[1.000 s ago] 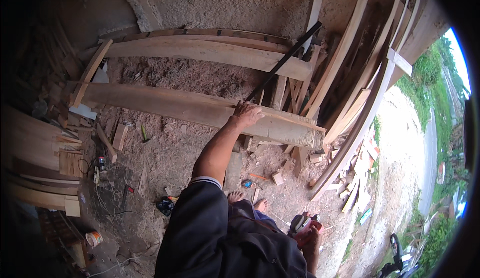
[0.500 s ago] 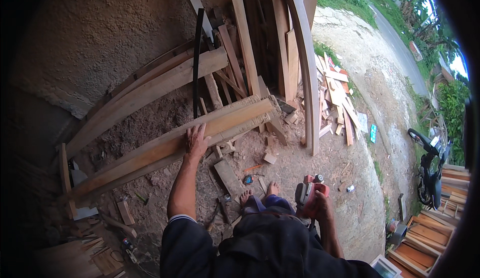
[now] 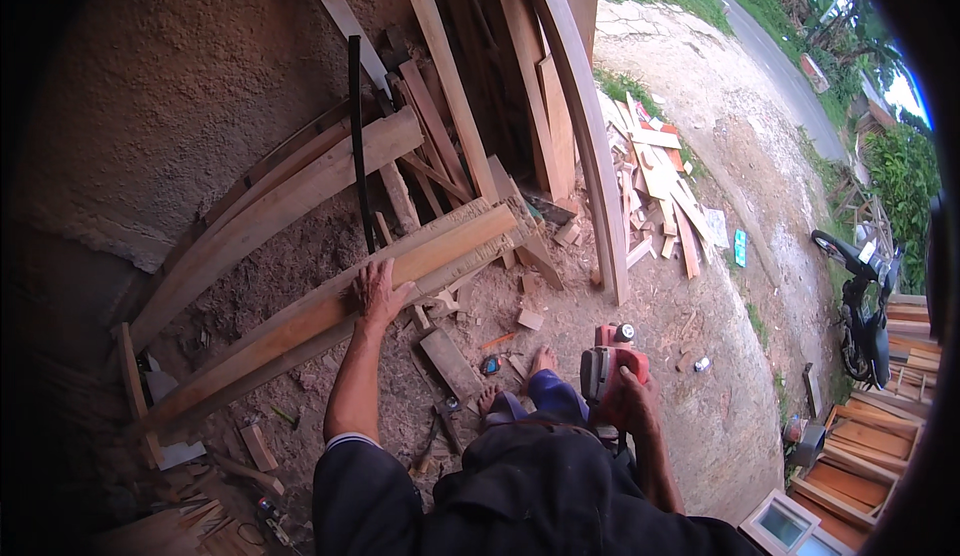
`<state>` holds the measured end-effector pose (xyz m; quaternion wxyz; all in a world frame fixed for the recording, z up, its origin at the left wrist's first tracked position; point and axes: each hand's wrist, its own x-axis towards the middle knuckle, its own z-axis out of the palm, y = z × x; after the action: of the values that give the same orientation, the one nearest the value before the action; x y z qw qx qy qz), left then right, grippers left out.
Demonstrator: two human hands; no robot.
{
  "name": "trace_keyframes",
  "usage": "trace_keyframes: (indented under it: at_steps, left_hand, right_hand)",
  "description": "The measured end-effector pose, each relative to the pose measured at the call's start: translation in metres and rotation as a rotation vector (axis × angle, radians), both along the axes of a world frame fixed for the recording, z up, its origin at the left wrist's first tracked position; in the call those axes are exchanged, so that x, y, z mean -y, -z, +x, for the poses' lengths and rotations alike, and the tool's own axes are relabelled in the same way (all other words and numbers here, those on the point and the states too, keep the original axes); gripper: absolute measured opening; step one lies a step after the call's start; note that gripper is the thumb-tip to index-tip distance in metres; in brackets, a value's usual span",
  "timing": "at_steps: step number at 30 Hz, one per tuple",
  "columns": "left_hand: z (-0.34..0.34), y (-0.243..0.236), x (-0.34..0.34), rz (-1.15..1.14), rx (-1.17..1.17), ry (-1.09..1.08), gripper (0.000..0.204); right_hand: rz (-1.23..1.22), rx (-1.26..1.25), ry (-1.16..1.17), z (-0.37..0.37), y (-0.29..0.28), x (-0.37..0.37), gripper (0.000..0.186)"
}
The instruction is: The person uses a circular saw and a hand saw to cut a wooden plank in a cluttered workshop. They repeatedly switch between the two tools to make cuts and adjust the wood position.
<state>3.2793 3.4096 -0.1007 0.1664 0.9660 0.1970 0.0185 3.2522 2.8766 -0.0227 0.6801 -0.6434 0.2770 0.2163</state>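
Across the left half of the scene, a long light-brown board [image 3: 450, 249] runs from the near left toward the far middle, lying along a thicker, rough-ended beam [image 3: 465, 265]; from this angle I cannot tell whether it rests on the beam or is part of the same build-up. The left hand [image 3: 377, 294] lies palm down on the timber, fingers loosely spread over the upper surface; whether the thumb presses against the side I cannot tell. To the right, well apart from the board and beside the person's right leg, the right hand [image 3: 637, 401] is wrapped around a red-and-grey power tool [image 3: 610, 376], which looks like a planer. The tool touches no wood, and whether it is running cannot be told.

The step in hand seems to be checking or steadying the board by touch, with the tool held aside. Bringing the tool to the wood would, I judge, call for a reach to the left, a level sole on the surface and the left hand clear of its path. A firm second grip would probably help too.

Beyond the left hand, a thin black strip [image 3: 359, 146] stands near the far beam [image 3: 300, 181]. On the ground near the feet lie a blue tape measure [image 3: 491, 364] and a hammer [image 3: 447, 426]; farther right is a heap of offcuts [image 3: 665, 181].
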Motion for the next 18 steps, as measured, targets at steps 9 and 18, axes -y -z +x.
trace_keyframes:
  at_steps: [9,18]
  left_hand:
    - [0.003,-0.012,0.02,0.003,0.002,-0.009,0.061]
    - [0.015,0.003,0.003,0.042,-0.013,-0.124,0.048]
  right_hand:
    - [0.093,0.252,-0.23,0.084,-0.008,-0.019,0.025]
    - [0.181,0.266,-0.441,0.138,-0.041,-0.056,0.034]
